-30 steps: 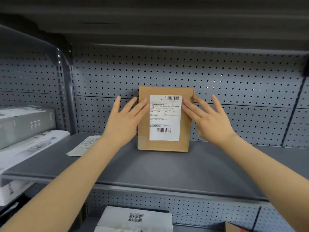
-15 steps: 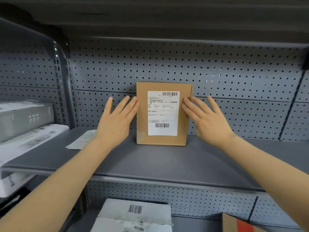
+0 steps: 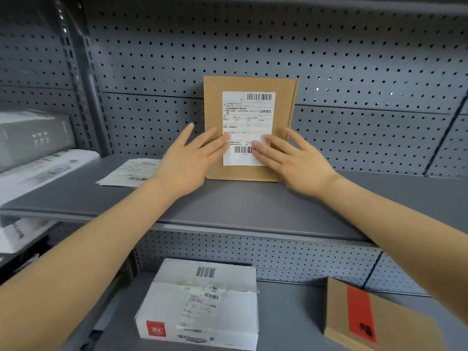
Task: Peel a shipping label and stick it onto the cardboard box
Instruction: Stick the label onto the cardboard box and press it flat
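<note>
I see the cardboard box (image 3: 249, 127) standing upright on the shelf (image 3: 253, 201), leaning against the pegboard, with the shipping label (image 3: 248, 115) already on its front. My left hand (image 3: 188, 160) and right hand (image 3: 297, 160) lie flat, fingers spread, gripping nothing, pressing the label's lower part. I judge this the smoothing step; next, firm its corners.

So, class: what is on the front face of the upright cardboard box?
A white shipping label is on the cardboard box. The left hand and right hand cover its lower edges.
</note>
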Demonstrator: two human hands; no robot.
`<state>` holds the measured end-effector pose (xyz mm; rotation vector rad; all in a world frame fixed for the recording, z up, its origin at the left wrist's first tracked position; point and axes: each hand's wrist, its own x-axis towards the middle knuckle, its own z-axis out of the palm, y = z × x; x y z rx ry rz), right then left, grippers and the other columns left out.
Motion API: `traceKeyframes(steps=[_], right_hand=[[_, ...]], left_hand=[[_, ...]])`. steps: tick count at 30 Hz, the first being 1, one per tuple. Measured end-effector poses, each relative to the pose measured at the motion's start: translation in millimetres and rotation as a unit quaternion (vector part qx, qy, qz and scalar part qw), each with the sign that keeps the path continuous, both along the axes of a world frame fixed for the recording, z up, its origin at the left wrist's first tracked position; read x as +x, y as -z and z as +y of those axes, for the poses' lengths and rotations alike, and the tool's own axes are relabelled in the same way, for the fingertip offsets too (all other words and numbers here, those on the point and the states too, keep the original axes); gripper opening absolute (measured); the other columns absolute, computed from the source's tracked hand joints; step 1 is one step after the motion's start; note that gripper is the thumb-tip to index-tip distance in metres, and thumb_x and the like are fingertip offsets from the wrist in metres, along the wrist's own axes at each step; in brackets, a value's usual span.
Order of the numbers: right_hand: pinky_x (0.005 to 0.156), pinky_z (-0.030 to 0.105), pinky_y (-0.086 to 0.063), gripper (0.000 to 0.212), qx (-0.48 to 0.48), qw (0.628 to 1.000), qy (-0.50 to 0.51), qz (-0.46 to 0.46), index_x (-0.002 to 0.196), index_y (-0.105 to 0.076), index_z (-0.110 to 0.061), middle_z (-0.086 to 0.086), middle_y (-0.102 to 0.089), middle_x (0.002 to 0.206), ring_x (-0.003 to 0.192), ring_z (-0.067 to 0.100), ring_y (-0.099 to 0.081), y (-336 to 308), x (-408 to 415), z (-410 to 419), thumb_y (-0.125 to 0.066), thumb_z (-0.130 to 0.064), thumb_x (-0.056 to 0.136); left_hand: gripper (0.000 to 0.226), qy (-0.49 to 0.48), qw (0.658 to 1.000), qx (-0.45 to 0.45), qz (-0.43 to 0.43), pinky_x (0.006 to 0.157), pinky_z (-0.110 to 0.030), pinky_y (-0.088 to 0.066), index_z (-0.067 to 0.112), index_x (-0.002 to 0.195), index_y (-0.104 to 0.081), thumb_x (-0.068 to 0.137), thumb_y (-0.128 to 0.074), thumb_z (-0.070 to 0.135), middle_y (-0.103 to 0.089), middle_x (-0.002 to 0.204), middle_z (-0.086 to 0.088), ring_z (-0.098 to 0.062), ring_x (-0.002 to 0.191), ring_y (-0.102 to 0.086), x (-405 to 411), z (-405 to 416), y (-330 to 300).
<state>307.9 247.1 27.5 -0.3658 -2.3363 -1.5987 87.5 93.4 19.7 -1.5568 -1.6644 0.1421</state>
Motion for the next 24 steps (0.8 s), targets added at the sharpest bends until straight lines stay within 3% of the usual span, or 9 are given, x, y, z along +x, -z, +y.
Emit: traceKeyframes(steps=[4, 6, 8, 10, 13, 16, 18, 21, 24], right_hand=[[0.112, 0.048, -0.012, 0.067, -0.015, 1.0, 0.004, 0.014, 0.141, -0.04, -0.011, 0.004, -0.045, 0.147, 0.132, 0.028, -0.045, 1, 10, 0, -0.043, -0.013, 0.074], [0.11, 0.049, -0.015, 0.064, -0.02, 0.999, -0.001, 0.025, 0.139, -0.041, -0.011, 0.007, -0.049, 0.143, 0.13, 0.03, -0.046, 2, 8, -5, -0.038, -0.013, 0.075], [0.11, 0.047, -0.019, 0.06, -0.021, 0.999, -0.022, 0.027, 0.136, -0.042, -0.01, 0.009, -0.054, 0.136, 0.125, 0.03, -0.049, 2, 0, -10, -0.033, -0.013, 0.077], [0.111, 0.046, -0.023, 0.054, -0.02, 0.998, -0.053, 0.006, 0.133, -0.046, -0.01, 0.008, -0.057, 0.131, 0.124, 0.028, -0.05, 4, -12, -15, -0.035, -0.013, 0.08], [0.11, 0.048, -0.03, 0.051, -0.024, 0.998, -0.044, -0.024, 0.128, -0.053, -0.012, 0.003, -0.058, 0.132, 0.127, 0.026, -0.05, 4, -20, -12, -0.038, -0.014, 0.079], [0.109, 0.052, -0.031, 0.053, -0.036, 0.998, -0.016, -0.039, 0.131, -0.053, -0.014, 0.001, -0.053, 0.14, 0.127, 0.027, -0.05, 5, -6, -1, -0.043, -0.014, 0.078], [0.112, 0.052, -0.024, 0.054, -0.043, 0.999, -0.017, -0.03, 0.132, -0.052, -0.014, 0.001, -0.051, 0.142, 0.127, 0.028, -0.05, 8, 9, 6, -0.045, -0.013, 0.078], [0.11, 0.05, -0.014, 0.056, -0.056, 0.998, -0.013, -0.019, 0.13, -0.054, -0.011, 0.005, -0.053, 0.14, 0.126, 0.03, -0.051, 10, 24, 6, -0.041, -0.012, 0.076], [0.111, 0.047, -0.012, 0.049, -0.049, 0.998, -0.02, -0.017, 0.118, -0.061, -0.009, 0.008, -0.062, 0.125, 0.124, 0.028, -0.052, 7, 15, -6, -0.04, -0.012, 0.075]], left_hand=[[0.068, -0.039, 0.999, -0.005, 0.014, 0.115, -0.052, 0.001, 0.022, 0.15, -0.001, 0.093, -0.037, 0.015, 0.001, 0.159, 0.007, -0.021, 0.147, -0.007, -10, -8, 1], [0.066, -0.033, 0.999, -0.005, 0.033, 0.114, -0.055, -0.01, 0.016, 0.148, -0.021, 0.088, -0.047, 0.015, -0.02, 0.158, 0.0, -0.024, 0.143, -0.023, -3, -8, -1], [0.057, 0.017, 0.998, 0.021, 0.048, 0.109, -0.056, -0.026, 0.008, 0.132, -0.051, 0.076, -0.058, 0.011, -0.054, 0.137, -0.008, -0.024, 0.129, -0.048, 6, -3, -4], [0.045, 0.077, 0.994, 0.025, 0.074, 0.108, -0.052, -0.028, 0.006, 0.118, -0.062, 0.075, -0.048, 0.011, -0.065, 0.119, -0.008, -0.023, 0.117, -0.057, 15, 6, -5], [0.049, 0.079, 0.992, -0.019, 0.101, 0.11, -0.05, -0.021, 0.012, 0.125, -0.058, 0.081, -0.039, 0.015, -0.054, 0.137, -0.005, -0.021, 0.128, -0.049, 23, 12, -8], [0.063, -0.003, 0.994, -0.081, 0.077, 0.115, -0.053, -0.003, 0.02, 0.149, -0.014, 0.091, -0.037, 0.018, -0.005, 0.161, 0.004, -0.016, 0.146, -0.009, 8, 6, -5], [0.064, -0.027, 0.993, -0.098, 0.059, 0.114, -0.052, 0.005, 0.023, 0.15, -0.002, 0.094, -0.033, 0.018, 0.007, 0.16, 0.007, -0.016, 0.147, 0.003, -2, -5, -4], [0.063, -0.059, 0.991, -0.113, 0.052, 0.114, -0.052, 0.007, 0.021, 0.151, 0.0, 0.095, -0.031, 0.017, 0.008, 0.16, 0.005, -0.017, 0.147, 0.002, -4, -16, -3], [0.058, -0.003, 0.993, -0.084, 0.088, 0.113, -0.056, -0.007, 0.014, 0.146, -0.029, 0.088, -0.033, 0.012, -0.027, 0.156, -0.003, -0.019, 0.144, -0.023, 4, -15, -6]])
